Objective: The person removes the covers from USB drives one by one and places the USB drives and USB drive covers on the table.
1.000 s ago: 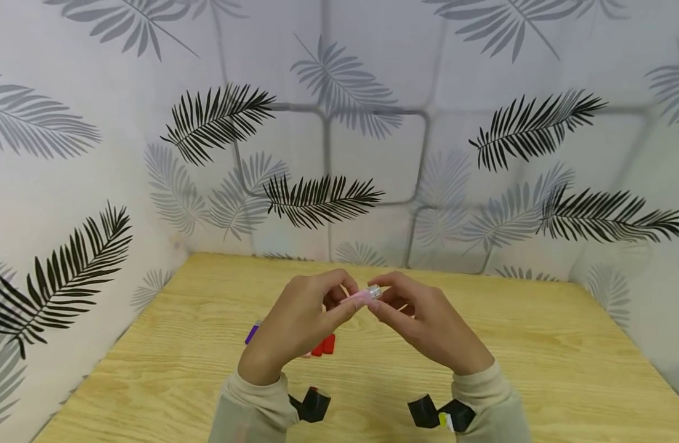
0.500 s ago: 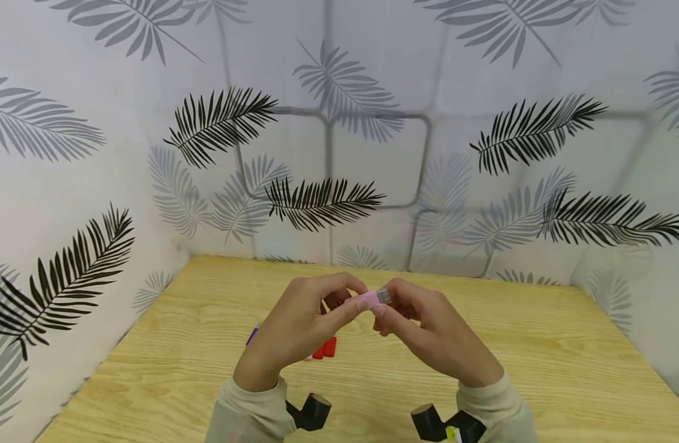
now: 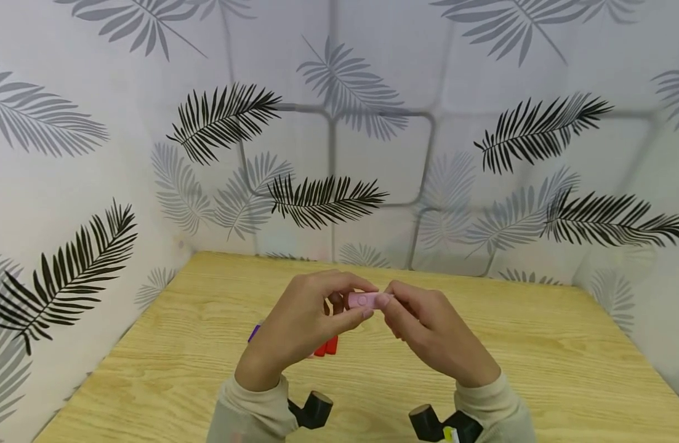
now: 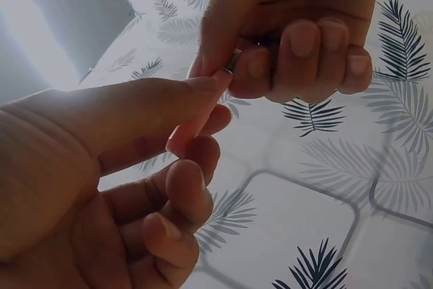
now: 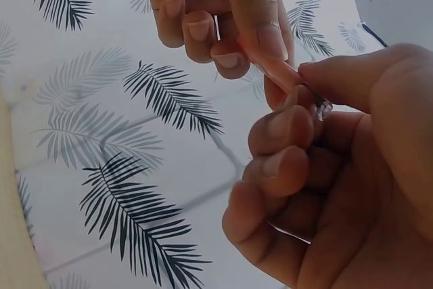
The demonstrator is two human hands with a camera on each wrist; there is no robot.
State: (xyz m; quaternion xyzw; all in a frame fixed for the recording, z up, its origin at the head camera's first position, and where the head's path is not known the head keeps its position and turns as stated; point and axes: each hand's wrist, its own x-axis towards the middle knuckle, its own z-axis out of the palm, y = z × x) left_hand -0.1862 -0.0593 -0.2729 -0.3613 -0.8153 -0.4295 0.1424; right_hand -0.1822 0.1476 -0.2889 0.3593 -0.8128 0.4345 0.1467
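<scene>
A small pink USB flash drive (image 3: 362, 301) is held above the table between both hands. My left hand (image 3: 297, 329) pinches its body between thumb and forefinger. At the other end, my right hand (image 3: 439, 332) grips the drive, the thumb lying over it and the fingers curled beneath. In the left wrist view the metal plug (image 4: 233, 61) peeks out by the right fingers. The right wrist view has the pink body (image 5: 279, 69) running between the two thumbs, and a clear, shiny piece (image 5: 324, 109) sits within the right hand's grip, mostly hidden.
Beyond the left wrist, red sticks (image 3: 331, 345) and a purple stick (image 3: 253, 333) lie on the wooden table (image 3: 550, 344), partly hidden by that hand. A leaf-patterned curtain (image 3: 372, 234) rises behind the table. Black cameras (image 3: 319, 410) hang from both wrists.
A second ago the drive's right end looked clear and shiny; half a second ago a grey metal plug showed. Now the right hand has closed over that end, and the pink body lies flatter.
</scene>
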